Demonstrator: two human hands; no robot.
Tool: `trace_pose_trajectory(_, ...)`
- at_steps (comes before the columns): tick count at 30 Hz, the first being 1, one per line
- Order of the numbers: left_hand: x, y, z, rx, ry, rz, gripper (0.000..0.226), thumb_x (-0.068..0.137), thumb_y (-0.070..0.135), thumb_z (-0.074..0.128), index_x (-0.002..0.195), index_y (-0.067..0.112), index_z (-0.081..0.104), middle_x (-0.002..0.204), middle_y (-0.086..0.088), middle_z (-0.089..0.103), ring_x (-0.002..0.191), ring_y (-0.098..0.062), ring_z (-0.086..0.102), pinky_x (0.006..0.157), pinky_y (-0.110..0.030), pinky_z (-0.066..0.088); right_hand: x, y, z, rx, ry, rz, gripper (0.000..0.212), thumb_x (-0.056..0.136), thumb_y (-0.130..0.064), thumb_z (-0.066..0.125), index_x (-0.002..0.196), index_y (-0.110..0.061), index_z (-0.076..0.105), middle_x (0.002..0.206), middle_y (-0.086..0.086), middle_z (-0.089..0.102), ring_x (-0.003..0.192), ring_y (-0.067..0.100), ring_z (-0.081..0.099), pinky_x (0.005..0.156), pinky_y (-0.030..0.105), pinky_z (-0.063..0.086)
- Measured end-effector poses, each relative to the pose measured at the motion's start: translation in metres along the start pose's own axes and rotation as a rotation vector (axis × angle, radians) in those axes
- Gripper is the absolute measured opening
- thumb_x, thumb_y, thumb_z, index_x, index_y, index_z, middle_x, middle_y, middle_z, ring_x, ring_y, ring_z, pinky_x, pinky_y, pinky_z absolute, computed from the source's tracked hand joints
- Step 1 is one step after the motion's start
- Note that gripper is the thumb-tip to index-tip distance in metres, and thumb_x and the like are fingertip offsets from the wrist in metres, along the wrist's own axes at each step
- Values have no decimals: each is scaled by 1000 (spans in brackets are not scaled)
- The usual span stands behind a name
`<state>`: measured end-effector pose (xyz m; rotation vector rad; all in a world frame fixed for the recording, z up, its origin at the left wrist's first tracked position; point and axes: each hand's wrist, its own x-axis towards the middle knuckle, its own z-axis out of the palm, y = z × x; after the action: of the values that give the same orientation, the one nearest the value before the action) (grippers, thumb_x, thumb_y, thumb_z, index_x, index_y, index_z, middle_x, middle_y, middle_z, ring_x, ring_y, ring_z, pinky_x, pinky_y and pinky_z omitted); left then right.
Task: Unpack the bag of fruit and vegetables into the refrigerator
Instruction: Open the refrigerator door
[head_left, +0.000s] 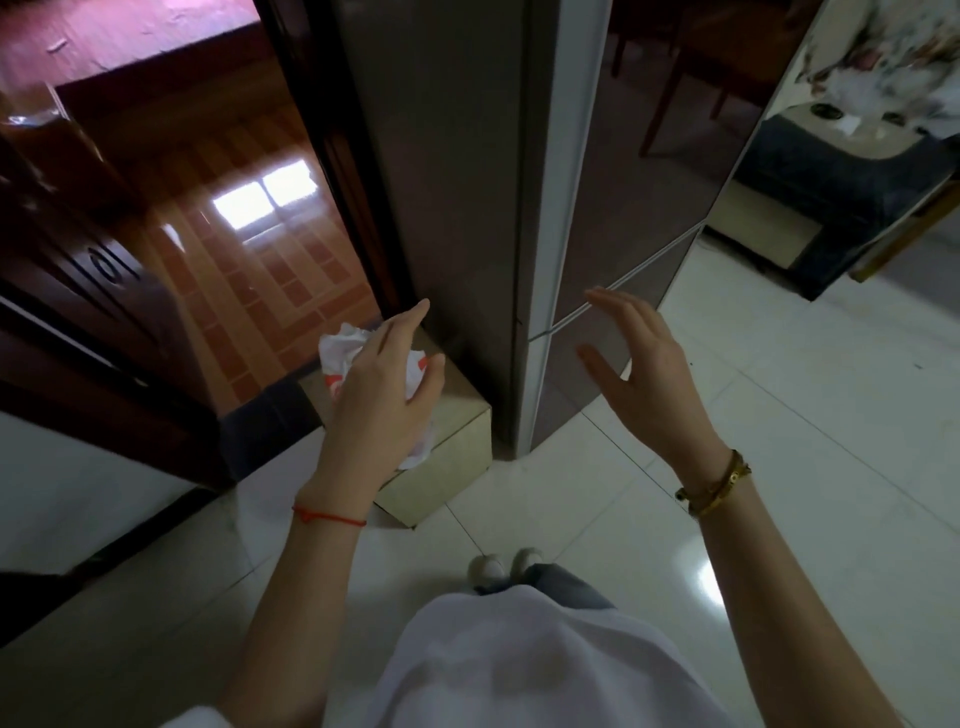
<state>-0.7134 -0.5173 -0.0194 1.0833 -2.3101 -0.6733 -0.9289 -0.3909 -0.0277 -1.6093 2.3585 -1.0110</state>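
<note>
- Clearly, the left hand (375, 387) hangs with relaxed fingers over the crumpled white bag (343, 358) on a beige box (447, 457).
- Red print on it is unreadable.
- Right hand (641, 371), fingers spread, empty, hovers before the shut refrigerator (467, 182).

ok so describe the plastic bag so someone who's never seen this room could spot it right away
Start at the tall dark refrigerator in the middle of the view. At its foot, on the doorway side, a low beige box stands on the white tiled floor. The plastic bag lies crumpled on that box, partly behind the left hand; it is the only white, crinkled thing there, with red-orange print.
</note>
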Motion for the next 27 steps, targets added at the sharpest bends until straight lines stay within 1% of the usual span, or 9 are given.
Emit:
trace_pose_trajectory(3,14,7,6,-12,-11,16,53,100,26,54,149,24,35,151,0,44,120,8,30,107,-23,35,16,3,-6,-9,28,-9,51,94,-27,56,141,-11,45,145,7,47,134,22,44,112,35,37)
trace_pose_trajectory(5,24,11,11,-22,-17,25,53,100,28,53,150,25,34,152,2,42,120,9,39,106,-25,37,27,4,-11,-16,57,-23,51,94,-26,58,141,-10,45,145,8,47,134,23,44,112,31,34)
trace_pose_trajectory(9,48,16,22,-22,-25,31,55,100,28,51,151,25,31,154,1,40,132,-4,43,90,0,28,54,4,-22,-43,107,-68,53,93,-30,55,141,-9,45,146,9,45,135,25,43,112,34,36)
trace_pose_trajectory(10,54,17,24,-36,-25,23,55,100,27,51,151,25,31,154,1,40,134,-7,42,91,-1,27,61,4,-26,-49,112,-85,54,93,-32,52,141,-9,45,146,9,45,136,25,42,113,35,36)
trace_pose_trajectory(13,74,23,31,-95,-23,20,55,100,28,51,151,26,31,154,0,39,140,-14,39,101,-16,32,87,0,-37,-70,134,-141,56,92,-33,50,142,-8,43,148,10,43,138,25,39,114,39,35)
trace_pose_trajectory(15,90,27,35,-130,-20,24,56,100,28,52,151,26,30,154,-2,38,140,-17,39,100,-21,35,106,-5,-44,-95,168,-189,55,93,-31,50,142,-7,43,148,12,42,139,26,38,115,41,34)
trace_pose_trajectory(21,138,41,54,-55,28,78,59,101,35,48,153,22,26,152,-7,41,135,-20,47,96,-23,38,169,-24,-61,-172,311,-323,60,95,-29,54,148,-10,34,155,13,28,143,26,30,116,37,31)
trace_pose_trajectory(25,167,50,71,-133,-57,52,65,102,44,42,155,16,18,160,-8,28,144,-22,34,111,-36,33,204,-30,-56,-216,346,-380,69,94,-28,53,153,-12,21,161,12,15,148,25,19,118,36,29)
trace_pose_trajectory(27,177,54,79,-167,-89,28,64,102,40,43,155,13,19,160,-11,28,144,-24,34,112,-39,34,215,-30,-52,-235,369,-404,71,95,-25,55,154,-8,18,161,14,13,149,26,16,119,37,26)
